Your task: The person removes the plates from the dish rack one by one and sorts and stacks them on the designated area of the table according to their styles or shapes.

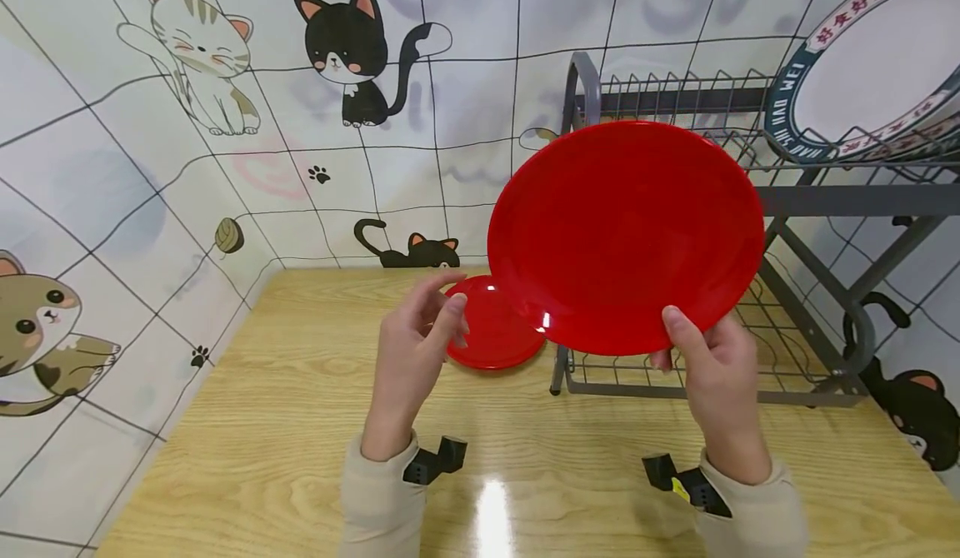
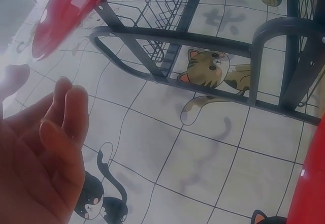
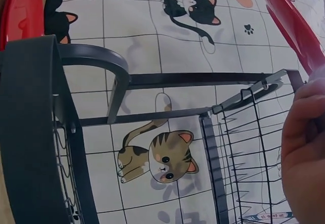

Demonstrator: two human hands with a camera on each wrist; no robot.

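A large red plate (image 1: 626,237) is raised above the table, tilted so that its face shows in the head view. My right hand (image 1: 716,375) grips its lower right rim, the thumb on the face and the fingers behind. To the left of it, my left hand (image 1: 416,346) is in the air with loosely bent fingers, holding nothing. A smaller red plate (image 1: 498,333) lies on the table behind the left hand, partly covered by that hand and the raised plate. In the left wrist view, the left hand (image 2: 43,153) is apart from the red plate (image 2: 71,13).
A grey two-tier wire dish rack (image 1: 847,200) stands at the right. On its upper tier leans a white plate (image 1: 885,67) with a patterned dark green rim. The wooden table (image 1: 285,425) meets a tiled wall (image 1: 480,50) with cat drawings.
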